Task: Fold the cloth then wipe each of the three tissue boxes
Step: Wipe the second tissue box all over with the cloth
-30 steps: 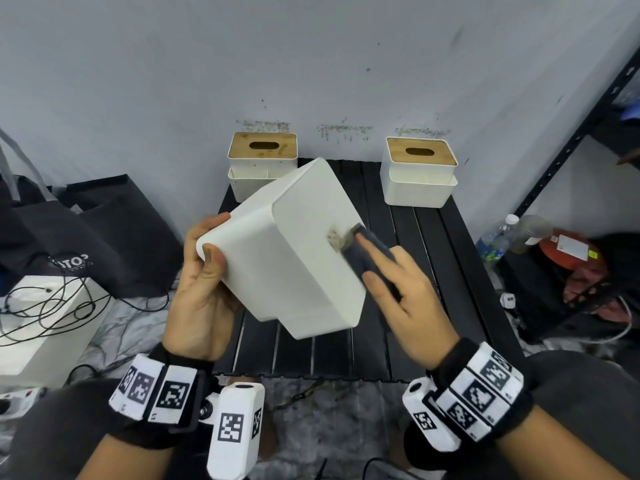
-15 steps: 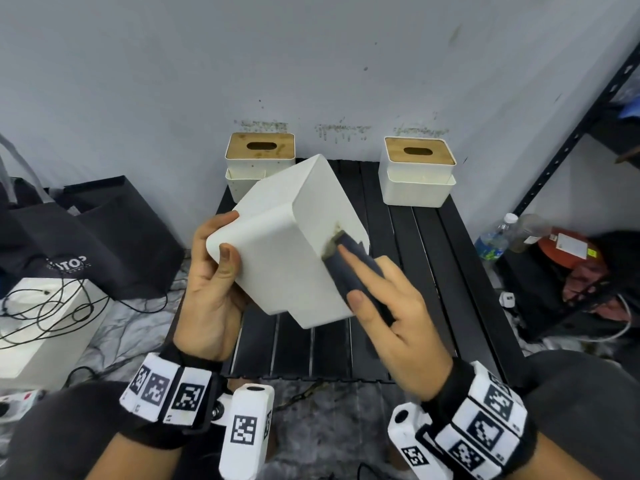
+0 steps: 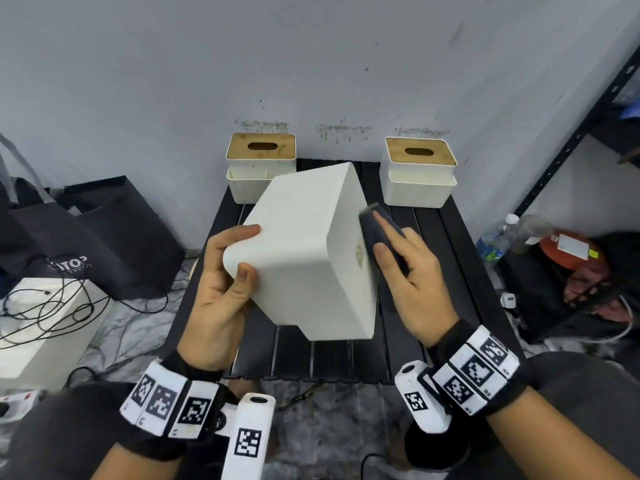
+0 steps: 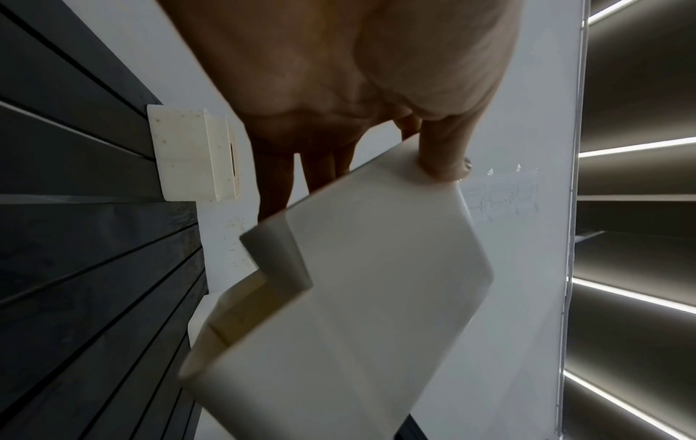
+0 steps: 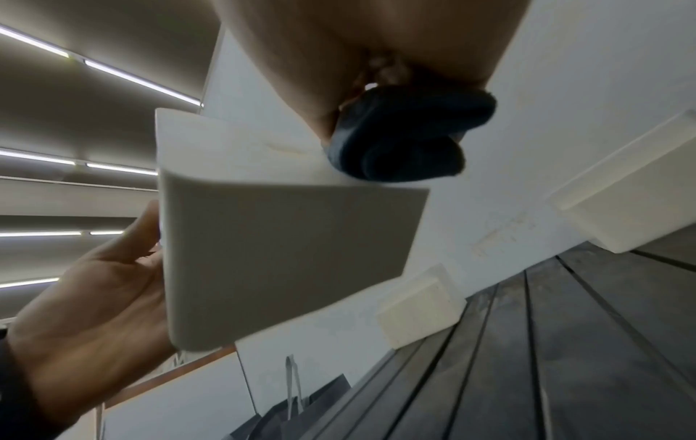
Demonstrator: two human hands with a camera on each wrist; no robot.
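One box held, bunched cloth clearest from right wrist

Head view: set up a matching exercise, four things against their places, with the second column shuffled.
Things
1. cloth
2. held box
3. bottle
4. bag

Places
A. right of the table
B. gripped by the left hand, tilted above the table
C. left of the table
D. under the right hand, against a box side

Pairs: 1-D, 2-B, 3-A, 4-C
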